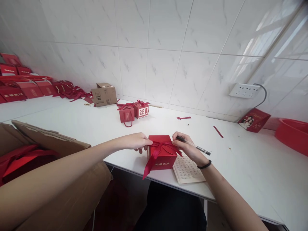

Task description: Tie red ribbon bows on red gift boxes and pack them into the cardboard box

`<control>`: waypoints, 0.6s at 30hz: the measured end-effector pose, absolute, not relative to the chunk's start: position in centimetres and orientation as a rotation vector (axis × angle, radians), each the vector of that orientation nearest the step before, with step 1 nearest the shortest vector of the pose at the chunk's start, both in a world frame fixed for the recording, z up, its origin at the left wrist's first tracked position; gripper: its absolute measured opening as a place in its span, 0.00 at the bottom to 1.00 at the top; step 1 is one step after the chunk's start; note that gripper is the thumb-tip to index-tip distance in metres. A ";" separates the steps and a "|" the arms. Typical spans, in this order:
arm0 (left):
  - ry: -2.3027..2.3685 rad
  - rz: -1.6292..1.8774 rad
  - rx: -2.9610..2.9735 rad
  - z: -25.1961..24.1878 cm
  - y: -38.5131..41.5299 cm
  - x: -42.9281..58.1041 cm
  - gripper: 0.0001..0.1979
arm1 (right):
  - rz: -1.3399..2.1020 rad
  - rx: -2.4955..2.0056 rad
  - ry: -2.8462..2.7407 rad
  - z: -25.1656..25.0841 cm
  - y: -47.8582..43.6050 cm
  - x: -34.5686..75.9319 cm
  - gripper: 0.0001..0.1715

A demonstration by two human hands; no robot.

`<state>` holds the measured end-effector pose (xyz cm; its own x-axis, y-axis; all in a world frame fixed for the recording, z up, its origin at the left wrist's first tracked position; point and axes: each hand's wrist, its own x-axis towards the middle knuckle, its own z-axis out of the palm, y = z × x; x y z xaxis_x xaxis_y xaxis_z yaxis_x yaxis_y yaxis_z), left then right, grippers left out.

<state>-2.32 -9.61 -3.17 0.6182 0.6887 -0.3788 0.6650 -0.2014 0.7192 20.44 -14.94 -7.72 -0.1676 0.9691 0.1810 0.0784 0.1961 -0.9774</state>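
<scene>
A red gift box [164, 161] with gold lettering on its front sits near the table's front edge. A dark red ribbon [157, 149] is tied in a bow over its lid, one tail hanging down the front. My left hand [138, 141] pinches the ribbon at the left edge of the lid. At the right edge, my right hand [184, 145] has its fingertips closed at the bow and also holds a pen [199, 148], which points out to the right. Partly under my right wrist lies an open notebook [189, 169] with handwritten rows.
Two small red gift boxes [126, 115] stand behind, beside a brown carton [105, 95]. More red boxes [31, 89] line the far left. A large cardboard box [79, 173] is at my left. Ribbon scraps [218, 131], a red card [255, 120] and a red basin [292, 136] are rightward.
</scene>
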 end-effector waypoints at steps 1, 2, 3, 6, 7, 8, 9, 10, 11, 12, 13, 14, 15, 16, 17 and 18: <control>1.106 0.022 1.933 -3.2 -9.5 -2.5 0.17 | 1.161 -1.037 -1.448 -7.8 -14.8 20.7 0.09; 1.156 0.050 1.972 -3.1 -9.5 -2.6 0.16 | 1.181 -1.015 -1.403 -7.9 -14.6 21.0 0.09; 1.222 0.124 2.036 -3.1 -9.5 -2.8 0.13 | 1.191 -0.990 -1.351 -8.0 -14.4 21.3 0.08; 1.280 0.555 2.333 -2.6 -9.9 -2.7 0.11 | 1.148 -0.929 -1.174 -8.1 -13.9 22.1 0.09; 1.190 0.670 2.447 -2.4 -10.3 -2.5 0.13 | 1.123 -0.925 -1.122 -8.1 -13.8 22.3 0.09; 1.053 0.709 2.555 -2.2 -10.7 -2.1 0.14 | 1.098 -0.929 -1.078 -8.1 -13.7 22.4 0.09; 0.905 0.672 2.651 -2.1 -11.1 -1.7 0.16 | 1.081 -0.938 -1.045 -8.0 -13.7 22.4 0.09; 0.787 0.582 2.726 -2.1 -11.5 -1.2 0.20 | 1.070 -0.948 -1.024 -7.9 -13.7 22.4 0.08; 0.713 0.463 2.779 -2.2 -11.9 -0.7 0.25 | 1.068 -0.958 -1.013 -7.9 -13.8 22.4 0.07; 0.686 0.343 2.810 -2.5 -12.3 -0.3 0.31 | 1.072 -0.965 -1.008 -7.9 -13.8 22.3 0.07; 0.687 0.246 2.821 -2.9 -12.5 0.1 0.36 | 1.079 -0.968 -1.005 -7.9 -13.9 22.3 0.08; 0.693 0.181 2.824 -3.3 -12.7 0.3 0.39 | 1.083 -0.971 -1.002 -8.0 -13.9 22.3 0.09; 0.699 0.146 2.824 -3.8 -12.8 0.5 0.40 | 1.088 -0.974 -0.997 -8.1 -13.9 22.4 0.10; 0.697 0.132 2.827 -4.1 -12.9 0.5 0.40 | 1.083 -0.984 -0.990 -8.3 -13.9 22.5 0.10; 0.700 0.127 2.831 -4.2 -12.9 0.3 0.40 | 1.076 -0.990 -0.983 -8.4 -13.8 22.6 0.10; 0.718 0.138 2.828 -4.0 -12.9 -0.1 0.40 | 1.085 -0.985 -0.986 -8.6 -13.6 22.8 0.10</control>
